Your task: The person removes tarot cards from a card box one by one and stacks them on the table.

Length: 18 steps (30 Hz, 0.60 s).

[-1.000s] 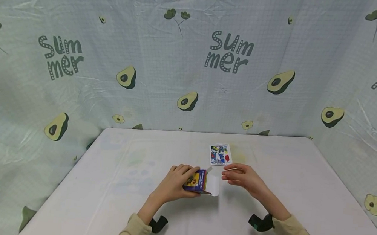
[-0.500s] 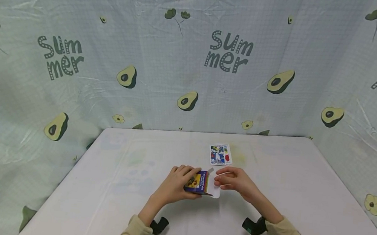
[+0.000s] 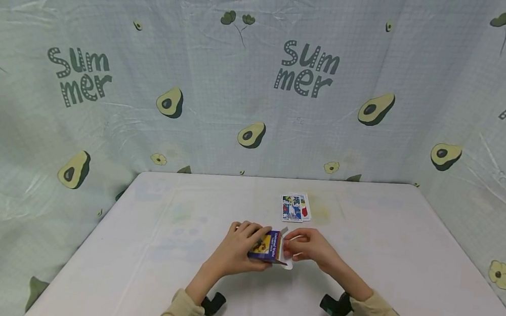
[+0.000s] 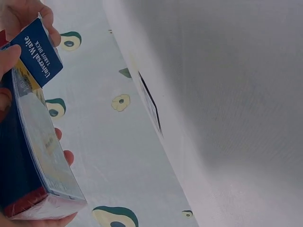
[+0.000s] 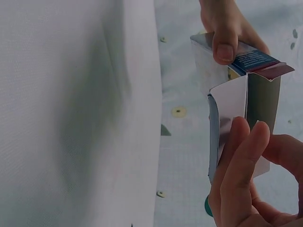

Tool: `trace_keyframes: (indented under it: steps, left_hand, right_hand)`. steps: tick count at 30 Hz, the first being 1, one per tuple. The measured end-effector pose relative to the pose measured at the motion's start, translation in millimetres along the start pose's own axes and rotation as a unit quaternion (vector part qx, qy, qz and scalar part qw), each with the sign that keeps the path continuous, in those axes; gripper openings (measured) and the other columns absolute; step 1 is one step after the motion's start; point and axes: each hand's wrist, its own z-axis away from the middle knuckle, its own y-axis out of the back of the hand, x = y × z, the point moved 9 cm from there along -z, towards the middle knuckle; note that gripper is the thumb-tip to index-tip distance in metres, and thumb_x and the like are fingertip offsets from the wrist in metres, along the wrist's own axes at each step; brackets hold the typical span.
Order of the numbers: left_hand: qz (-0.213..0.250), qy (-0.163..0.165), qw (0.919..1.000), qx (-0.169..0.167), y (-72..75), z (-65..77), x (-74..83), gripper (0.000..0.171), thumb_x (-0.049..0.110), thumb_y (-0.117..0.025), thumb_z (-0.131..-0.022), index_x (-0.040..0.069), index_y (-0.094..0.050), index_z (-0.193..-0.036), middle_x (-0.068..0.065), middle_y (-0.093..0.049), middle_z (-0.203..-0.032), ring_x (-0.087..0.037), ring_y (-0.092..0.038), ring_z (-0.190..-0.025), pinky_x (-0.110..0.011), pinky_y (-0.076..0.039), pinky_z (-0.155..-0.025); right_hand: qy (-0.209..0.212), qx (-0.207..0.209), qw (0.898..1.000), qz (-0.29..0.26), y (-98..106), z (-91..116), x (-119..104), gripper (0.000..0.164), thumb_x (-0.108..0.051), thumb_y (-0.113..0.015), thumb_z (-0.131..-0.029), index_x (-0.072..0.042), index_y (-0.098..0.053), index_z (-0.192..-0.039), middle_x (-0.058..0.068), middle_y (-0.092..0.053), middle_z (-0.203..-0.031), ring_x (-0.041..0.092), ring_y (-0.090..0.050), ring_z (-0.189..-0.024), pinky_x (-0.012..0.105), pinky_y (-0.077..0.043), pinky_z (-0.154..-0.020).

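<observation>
A blue, yellow and white tarot deck box [image 3: 266, 246] is held above the table by my left hand [image 3: 240, 248]. Its end stands open on the right, with a white flap [image 5: 229, 106] folded out. In the right wrist view the left thumb [image 5: 225, 49] presses on the printed face, and part of the hollow inside shows grey. My right hand [image 3: 313, 248] is at that open end. Its nearly straight fingers [image 5: 246, 161] lie against the flap, the thumb apart at the side. The left wrist view shows the printed end [image 4: 40, 52] reading "Universal Waite Tarot Deck".
Beyond the hands, a picture card [image 3: 292, 208] lies on the white table [image 3: 212, 205], partly over another card [image 3: 306, 209]. A cloth with avocado prints [image 3: 301, 132] hangs behind and at both sides. Dark wrist cameras [image 3: 336, 305] sit below both hands.
My right hand has moved left and slightly down, from beside the box to its flap. The left hand and box have shifted only slightly right. Both cards lie where they were.
</observation>
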Motion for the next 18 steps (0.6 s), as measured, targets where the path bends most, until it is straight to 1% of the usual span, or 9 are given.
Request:
trace_keyframes:
  steps: [3,7,15,18]
  left_hand:
    - [-0.014,-0.011,0.9998,0.01,1.0,0.1,2.1,0.074,0.054,-0.07,-0.065,0.019,-0.047,-0.126,0.002,-0.056,-0.109,-0.012,-0.048,-0.098,-0.036,-0.035,-0.086]
    - [-0.021,-0.019,0.9994,0.018,1.7,0.3,3.9,0.074,0.054,-0.07,-0.064,0.019,-0.048,-0.126,0.002,-0.056,-0.108,-0.012,-0.048,-0.098,-0.035,-0.035,-0.085]
    - [-0.029,-0.03,0.9989,0.022,2.2,-0.3,7.0,0.073,0.055,-0.069,-0.065,0.018,-0.049,-0.124,0.002,-0.055,-0.107,-0.012,-0.048,-0.098,-0.036,-0.036,-0.086]
    - [-0.032,-0.033,0.9987,0.023,2.5,-0.5,8.3,0.073,0.055,-0.069,-0.065,0.017,-0.049,-0.124,0.002,-0.055,-0.107,-0.012,-0.048,-0.098,-0.035,-0.036,-0.086]
  right_hand:
    - [-0.003,0.003,1.0,0.006,-1.8,-1.0,0.3,0.041,-0.028,-0.063,-0.082,0.006,-0.056,-0.103,0.005,-0.068,-0.079,0.011,-0.063,-0.068,0.028,-0.052,-0.062]
    - [-0.014,0.015,1.0,0.016,-3.2,-1.6,0.6,0.04,-0.03,-0.064,-0.081,0.004,-0.057,-0.099,0.003,-0.068,-0.075,0.011,-0.062,-0.065,0.027,-0.052,-0.06]
    - [-0.021,0.024,0.999,0.039,-5.5,-1.7,-2.8,0.031,-0.025,-0.06,-0.084,0.004,-0.055,-0.096,0.005,-0.066,-0.072,0.01,-0.061,-0.059,0.026,-0.051,-0.055]
    - [-0.024,0.025,0.998,0.047,-7.3,-2.7,-2.3,0.029,-0.024,-0.059,-0.085,0.003,-0.054,-0.094,0.002,-0.064,-0.068,0.009,-0.06,-0.057,0.026,-0.051,-0.054]
